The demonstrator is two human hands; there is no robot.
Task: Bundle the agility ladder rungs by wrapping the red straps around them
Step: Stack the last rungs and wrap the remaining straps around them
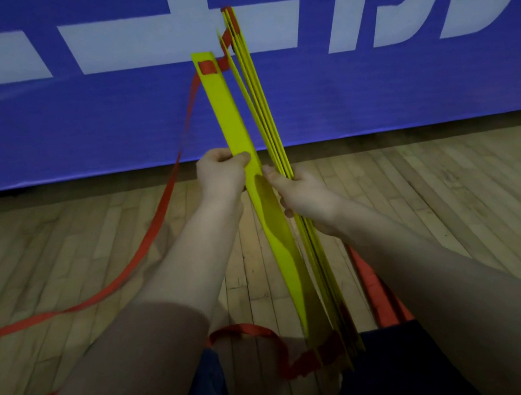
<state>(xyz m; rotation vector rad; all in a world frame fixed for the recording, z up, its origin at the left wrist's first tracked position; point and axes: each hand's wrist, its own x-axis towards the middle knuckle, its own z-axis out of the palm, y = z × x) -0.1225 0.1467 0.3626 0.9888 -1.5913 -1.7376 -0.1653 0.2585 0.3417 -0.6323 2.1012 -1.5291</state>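
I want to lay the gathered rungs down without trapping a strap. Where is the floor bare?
Widest bare floor lies right, between the blue banner and the right forearm. A second patch sits far left, between the banner and the long red strap. Crowded: by the knees, where a strap loop curls under the rungs, and the lower left, crossed by straps.

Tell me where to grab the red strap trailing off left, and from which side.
Probably the red strap on its hanging stretch below the slot in the single yellow rung, coming from the left: there it hangs flat, off the floor, clear of the rung stack.
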